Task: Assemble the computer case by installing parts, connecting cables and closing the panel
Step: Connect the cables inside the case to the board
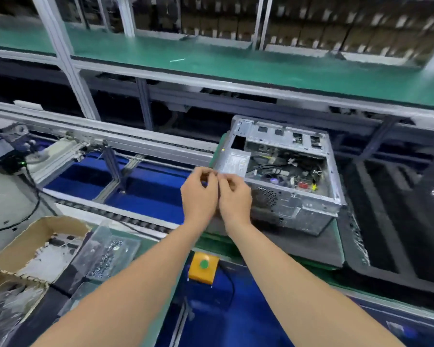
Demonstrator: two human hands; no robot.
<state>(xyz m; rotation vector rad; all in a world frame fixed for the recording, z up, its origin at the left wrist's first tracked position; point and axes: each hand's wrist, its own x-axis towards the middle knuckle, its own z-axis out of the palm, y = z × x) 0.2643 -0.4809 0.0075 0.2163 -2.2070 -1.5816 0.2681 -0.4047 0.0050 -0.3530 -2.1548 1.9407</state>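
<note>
An open grey metal computer case (281,171) lies on its side on a dark pad, with its motherboard and loose cables showing inside. My left hand (198,194) and my right hand (234,196) are raised side by side just in front of the case's near left corner. The fingers of both hands are curled and their tips meet between the hands. Motion blur hides whatever small thing they may pinch there.
A cardboard box (35,246) and a clear tray of small screws (108,254) stand at the lower left. A yellow box with a green button (204,266) sits below my hands. Conveyor rails (105,139) run leftwards, and a green shelf (211,63) runs behind.
</note>
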